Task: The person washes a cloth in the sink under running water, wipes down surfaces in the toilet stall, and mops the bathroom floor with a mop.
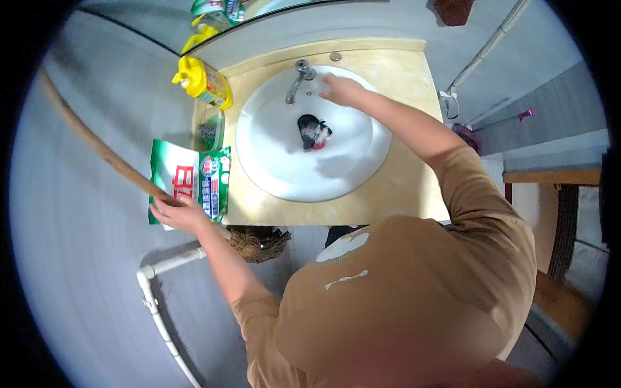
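Observation:
My left hand (pixel 179 214) is closed around a long wooden broom handle (pixel 107 152), over the lower edge of a green and white detergent bag (pixel 169 155). Part of the handle is hidden under my hand and forearm. My right hand (pixel 341 89) is over the back right of the white sink (pixel 259 171), with its fingers apart and nothing visible in them. It is just right of the chrome faucet (pixel 295 86), not touching it. A small black, white and pink bundle (pixel 313 132), apparently cloth, lies in the basin.
A yellow bottle (pixel 207 83) and a green-tinted clear container (pixel 210 129) stand at the counter's left edge. Below the counter (pixel 414 187) is the straw broom head (pixel 259 242). A white pipe (pixel 158 320) runs along the left wall, and a mirror borders the back.

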The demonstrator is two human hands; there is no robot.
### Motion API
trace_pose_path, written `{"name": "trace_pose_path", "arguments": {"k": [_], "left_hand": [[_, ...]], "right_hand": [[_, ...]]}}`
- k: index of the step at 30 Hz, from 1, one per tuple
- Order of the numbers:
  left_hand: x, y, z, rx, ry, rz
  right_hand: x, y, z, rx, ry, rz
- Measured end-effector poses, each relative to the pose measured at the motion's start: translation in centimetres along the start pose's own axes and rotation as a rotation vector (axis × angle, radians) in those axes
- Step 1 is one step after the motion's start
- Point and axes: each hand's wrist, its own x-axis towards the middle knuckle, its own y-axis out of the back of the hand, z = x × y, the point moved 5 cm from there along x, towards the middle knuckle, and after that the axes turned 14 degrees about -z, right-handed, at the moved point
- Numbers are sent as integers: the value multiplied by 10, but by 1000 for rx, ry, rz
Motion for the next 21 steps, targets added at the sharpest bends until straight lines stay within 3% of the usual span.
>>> {"name": "trace_pose_path", "arguments": {"k": [2,3,4,5,7,8,9,12,15,18,21], "left_hand": [[-1,-28,31,-26,-109,-348],[-16,-53,45,-172,-264,-299],[-20,-74,66,-419,-192,-480],[-31,-96,86,-711,117,-710],[-76,-210,71,-913,148,-909],[-84,-213,107,-1227,561,-1029],[-92,-227,129,-1438,816,-1163],[-125,-277,173,-1843,1359,-1277],[-145,-314,201,-1929,1668,-1179],[-150,-331,217,-1974,1781,-1094],[-150,-338,224,-2084,1796,-1137]], "right_hand": [[22,38,-28,-8,-126,-45],[39,39,-31,-33,-146,-16],[58,39,-33,-59,-163,12],[71,35,-34,-85,-180,40],[87,15,-40,-97,-164,93],[96,10,-40,-109,-161,127],[106,10,-37,-128,-166,139],[113,-3,-24,-197,-130,85],[108,10,-28,-261,-21,-14],[109,12,-28,-304,19,-78],[108,16,-30,-315,35,-142]]}}
